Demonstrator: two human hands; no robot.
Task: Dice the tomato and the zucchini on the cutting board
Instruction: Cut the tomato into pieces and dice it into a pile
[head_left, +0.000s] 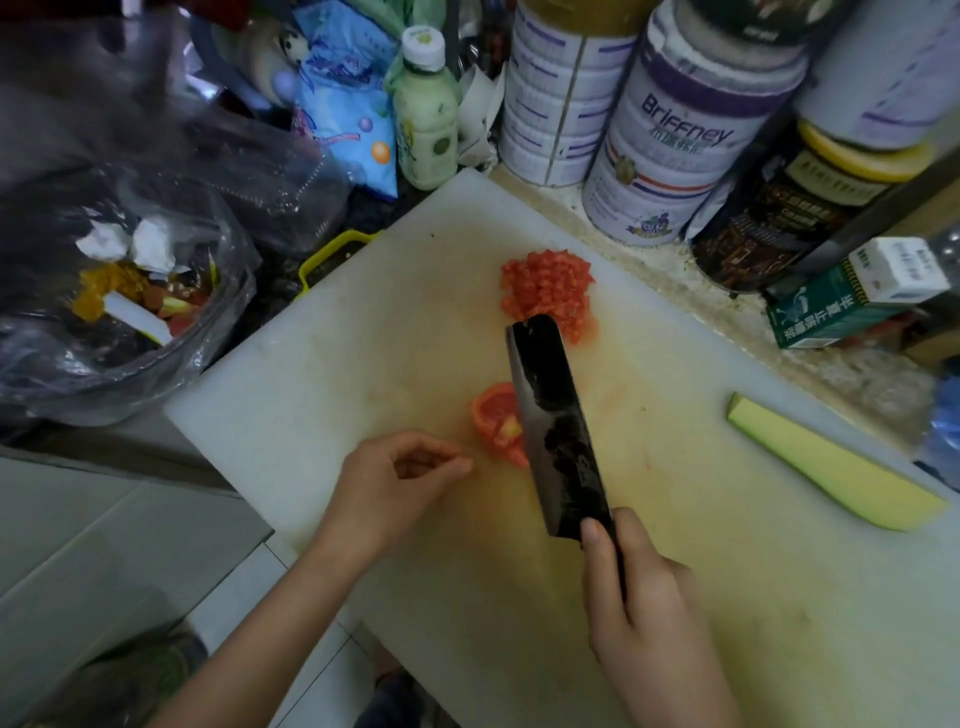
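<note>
Tomato piece (496, 421): a cut chunk, red flesh up, lying on the cutting board (311, 374) just beyond the left hand's fingertips; the knife blade hides its right edge.
Diced tomato (545, 291): a heap of small red cubes farther from both hands, at the far tip of the blade.
Zucchini (831, 462): one long piece, pale cut face up, well to the right of the right hand, near the board's edge.
Left hand (395, 483): fingers loosely curled, thumb and fingertips close together, nothing visible between them.
Right hand (639, 597): wrapped round the handle of the knife (556, 431), one digit pressed on the flat of the dark blade.
Surface: tins (670, 130) and a bottle (426, 114) stand beyond the board; a plastic bag of scraps (130, 301) sits left of the left hand.
</note>
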